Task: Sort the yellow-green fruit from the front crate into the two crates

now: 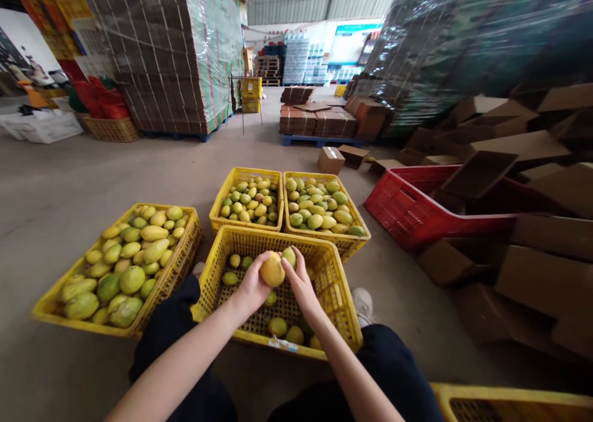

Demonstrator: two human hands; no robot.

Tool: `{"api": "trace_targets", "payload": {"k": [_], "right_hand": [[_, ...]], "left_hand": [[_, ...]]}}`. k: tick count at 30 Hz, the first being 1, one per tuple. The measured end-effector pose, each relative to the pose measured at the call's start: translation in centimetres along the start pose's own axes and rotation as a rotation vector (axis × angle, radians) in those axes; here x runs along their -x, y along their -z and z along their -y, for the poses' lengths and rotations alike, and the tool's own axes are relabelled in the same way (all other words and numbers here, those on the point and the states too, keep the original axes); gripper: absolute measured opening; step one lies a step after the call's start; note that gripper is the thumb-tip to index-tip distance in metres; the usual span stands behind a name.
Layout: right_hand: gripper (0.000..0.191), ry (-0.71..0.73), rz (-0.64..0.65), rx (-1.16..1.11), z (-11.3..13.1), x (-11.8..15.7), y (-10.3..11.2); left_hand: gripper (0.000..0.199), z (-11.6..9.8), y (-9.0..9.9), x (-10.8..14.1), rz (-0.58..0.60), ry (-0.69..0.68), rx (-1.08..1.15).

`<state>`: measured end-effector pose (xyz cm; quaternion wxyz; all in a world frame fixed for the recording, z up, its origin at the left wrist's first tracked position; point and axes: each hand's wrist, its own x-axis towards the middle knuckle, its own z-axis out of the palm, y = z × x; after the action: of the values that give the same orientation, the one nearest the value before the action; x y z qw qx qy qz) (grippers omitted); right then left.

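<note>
Air above the fingers is open; lower, crate walls obstruct.

You're in a warehouse
Film-wrapped stacks rise around you, with bundled cardboard on a blue pallet ahead.

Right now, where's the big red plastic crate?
In the head view, the big red plastic crate is on the right, among brown cardboard boxes, right of a yellow plastic crate of greenish fruit.
</note>
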<state>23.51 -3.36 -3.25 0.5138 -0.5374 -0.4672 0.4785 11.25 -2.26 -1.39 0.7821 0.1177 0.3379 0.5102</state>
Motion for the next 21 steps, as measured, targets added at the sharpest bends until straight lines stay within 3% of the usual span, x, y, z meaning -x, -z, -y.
{"api": "trace_targets", "payload": {"k": [4, 8, 12, 16, 21], "right_hand": [[0.091, 0.116, -0.032, 0.194, 0.2, 0.0, -0.3], [0.099, 0.275, 0.013, 0.363, 0.5, 0.2, -0.1], [0.087, 0.308, -0.007, 0.421, 0.4, 0.6, 0.0], [0.066, 0.338, -0.059, 0.392, 0.7, 1.3, 0.0], [0.061, 0.346, 0.145, 0.217, 2.4, 2.4, -0.1]], "left_hand": [[0.034, -0.5, -0.8, 0.3, 0.056, 0.042, 0.106], [0.050, -1.2, -1.0, 1.0, 0.171, 0.087, 0.028], [0.057, -0.8, -0.7, 1.1, 0.197, 0.097, -0.033], [0.053, -0.3, -0.4, 0.4, 0.208, 0.102, -0.064], [0.032, 0.2, 0.1, -0.8, 0.149, 0.050, -0.089]]}}
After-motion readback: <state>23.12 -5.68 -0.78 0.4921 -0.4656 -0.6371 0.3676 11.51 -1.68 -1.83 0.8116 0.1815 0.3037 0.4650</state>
